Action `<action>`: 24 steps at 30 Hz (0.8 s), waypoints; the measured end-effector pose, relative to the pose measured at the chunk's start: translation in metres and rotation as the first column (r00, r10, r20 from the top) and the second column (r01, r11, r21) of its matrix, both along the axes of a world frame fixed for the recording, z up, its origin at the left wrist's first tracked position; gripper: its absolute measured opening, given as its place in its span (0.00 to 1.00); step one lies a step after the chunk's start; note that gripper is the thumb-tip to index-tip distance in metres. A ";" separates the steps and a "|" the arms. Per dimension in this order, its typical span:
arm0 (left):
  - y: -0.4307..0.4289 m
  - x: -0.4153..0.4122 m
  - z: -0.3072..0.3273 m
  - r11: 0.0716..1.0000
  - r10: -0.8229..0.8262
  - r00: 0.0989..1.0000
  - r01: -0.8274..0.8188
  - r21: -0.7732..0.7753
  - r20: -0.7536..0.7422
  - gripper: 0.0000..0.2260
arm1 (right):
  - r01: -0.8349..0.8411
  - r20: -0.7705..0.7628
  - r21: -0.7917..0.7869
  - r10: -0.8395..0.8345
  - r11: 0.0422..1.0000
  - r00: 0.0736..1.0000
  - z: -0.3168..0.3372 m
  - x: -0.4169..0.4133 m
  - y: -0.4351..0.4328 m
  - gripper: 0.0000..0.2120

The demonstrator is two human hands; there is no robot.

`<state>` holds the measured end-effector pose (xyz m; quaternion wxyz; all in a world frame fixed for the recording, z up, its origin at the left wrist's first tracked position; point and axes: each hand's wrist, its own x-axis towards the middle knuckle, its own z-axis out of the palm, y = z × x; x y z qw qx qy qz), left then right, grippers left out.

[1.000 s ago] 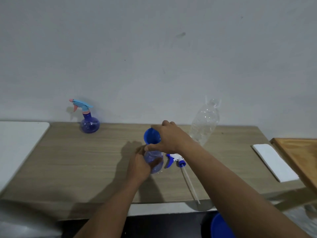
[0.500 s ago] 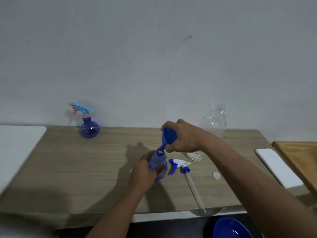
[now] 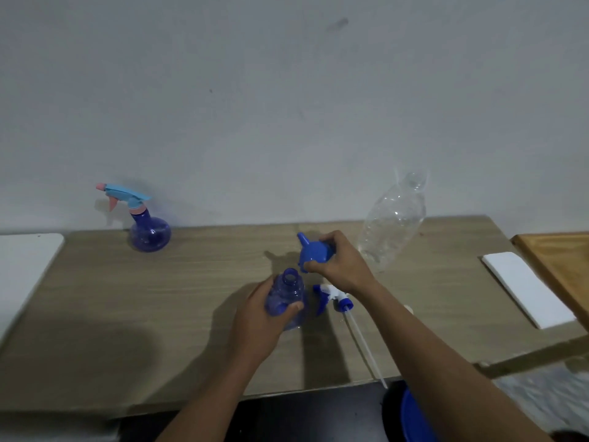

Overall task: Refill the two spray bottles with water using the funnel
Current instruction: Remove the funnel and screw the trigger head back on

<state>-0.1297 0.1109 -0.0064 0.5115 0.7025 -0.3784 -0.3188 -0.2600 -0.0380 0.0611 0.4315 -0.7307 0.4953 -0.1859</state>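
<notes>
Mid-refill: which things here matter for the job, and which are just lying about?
For the job: open spray bottle, blue funnel, detached trigger sprayer, second spray bottle, clear plastic bottle.
Lying about: white slab, wooden board.

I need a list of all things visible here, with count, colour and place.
open spray bottle: 1, translucent blue, table centre
funnel: 1, blue, above the table
spray head with tube: 1, white and blue, beside open spray bottle
second spray bottle: 1, blue, light-blue and pink trigger, back left
plastic bottle: 1, clear, back right
slab: 1, white, table's right end
wooden board: 1, brown, far right
basin: 1, blue, below table's front edge
table: 1, light wood
left hand: 1, grips open spray bottle
right hand: 1, holds funnel
</notes>
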 end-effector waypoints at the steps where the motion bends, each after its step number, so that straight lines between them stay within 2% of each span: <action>1: 0.000 0.000 -0.001 1.000 0.003 1.000 -0.003 -0.003 -0.010 0.26 | 0.000 -0.004 0.002 0.000 1.000 1.000 -0.009 0.005 -0.005 0.28; 4: -0.001 0.001 -0.007 1.000 0.010 0.999 -0.010 -0.008 -0.034 0.30 | -0.013 -0.057 -0.012 0.013 1.000 0.998 -0.033 0.018 -0.022 0.28; 8: 0.000 0.001 -0.007 0.999 0.014 1.000 -0.014 -0.031 -0.024 0.27 | -0.065 -0.250 -0.043 0.052 0.997 0.967 -0.057 0.028 -0.032 0.33; 10: 0.001 0.001 -0.005 0.999 0.003 1.000 -0.003 -0.038 -0.006 0.25 | -0.063 -0.300 -0.042 0.048 0.997 0.953 -0.063 0.029 -0.031 0.34; 16: 0.002 0.002 -0.002 0.998 -0.028 1.000 0.027 -0.052 -0.012 0.24 | -0.067 -0.251 0.028 0.072 0.997 0.965 -0.059 0.018 -0.029 0.44; 19: 0.002 0.000 0.001 0.998 -0.010 1.000 0.010 -0.056 -0.003 0.25 | -0.099 -0.245 -0.024 0.090 0.995 0.965 -0.049 0.005 -0.024 0.38; 24: 0.003 -0.002 0.000 0.999 0.005 1.000 -0.006 -0.050 -0.024 0.25 | -0.272 -0.510 -0.119 0.176 0.955 0.842 -0.049 -0.021 -0.011 0.23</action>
